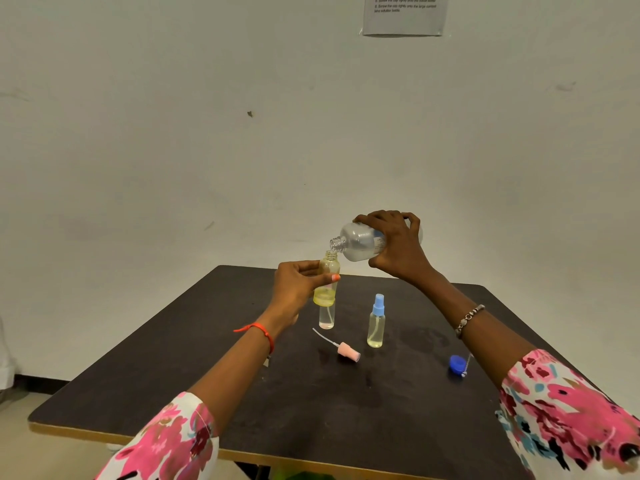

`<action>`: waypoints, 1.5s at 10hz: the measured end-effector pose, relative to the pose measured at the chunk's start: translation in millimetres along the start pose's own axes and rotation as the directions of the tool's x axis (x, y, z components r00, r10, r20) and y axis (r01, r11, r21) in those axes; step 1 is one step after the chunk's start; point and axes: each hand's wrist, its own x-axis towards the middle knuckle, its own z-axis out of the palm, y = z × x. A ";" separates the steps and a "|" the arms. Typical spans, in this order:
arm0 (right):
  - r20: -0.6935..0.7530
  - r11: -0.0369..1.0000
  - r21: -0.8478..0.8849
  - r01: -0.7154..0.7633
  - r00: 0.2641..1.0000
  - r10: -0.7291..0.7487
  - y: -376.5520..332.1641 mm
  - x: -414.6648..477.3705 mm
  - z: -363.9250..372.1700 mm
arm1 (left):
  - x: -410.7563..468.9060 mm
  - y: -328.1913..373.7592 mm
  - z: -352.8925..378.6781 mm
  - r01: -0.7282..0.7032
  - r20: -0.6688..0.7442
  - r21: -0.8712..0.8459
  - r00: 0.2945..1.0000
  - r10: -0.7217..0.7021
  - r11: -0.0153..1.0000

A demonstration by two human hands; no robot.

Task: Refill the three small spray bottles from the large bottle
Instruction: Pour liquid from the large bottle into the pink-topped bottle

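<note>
Above table point(207, 375), right hand point(394, 244) tips large bottle point(356, 242) (left hand point(294, 285) grips small bottle point(329, 266))

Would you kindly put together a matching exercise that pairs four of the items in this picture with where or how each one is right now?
Things:
1. large bottle
2. pink spray head
3. blue-topped small bottle
4. small yellowish bottle

States:
A. standing upright on the table, spray head on
B. held above the table in the left hand, neck open
C. tilted in the right hand, mouth pointing down
D. lying on its side on the table, tube attached

Pairs: 1-C, 2-D, 3-A, 4-B
</note>
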 end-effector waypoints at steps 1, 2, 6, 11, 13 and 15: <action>0.007 1.000 0.003 0.000 1.000 0.000 0.9 -0.2 -0.3 | -0.3 0.5 0.8 -0.002 -0.003 0.000 1.000 0.002 1.000; 0.010 1.000 0.001 0.002 1.000 -0.002 1.6 -0.6 -0.5 | -0.2 0.4 1.4 -0.001 0.000 0.007 1.000 0.001 1.000; 0.005 1.000 0.009 -0.003 1.000 0.003 1.0 -0.9 -2.4 | -3.5 2.8 1.1 -0.003 0.008 0.007 1.000 0.003 1.000; 0.008 1.000 0.008 0.003 1.000 -0.003 1.7 -2.4 -3.0 | -3.8 2.2 2.8 -0.007 0.006 0.027 1.000 0.007 1.000; 0.011 1.000 0.005 0.005 1.000 -0.005 0.7 -2.9 -4.0 | -3.4 0.8 2.3 -0.005 0.006 0.033 1.000 0.004 0.999; 0.010 1.000 0.010 0.007 1.000 -0.007 0.5 -2.7 -4.1 | -3.8 0.5 1.7 0.000 -0.001 0.032 1.000 0.000 0.999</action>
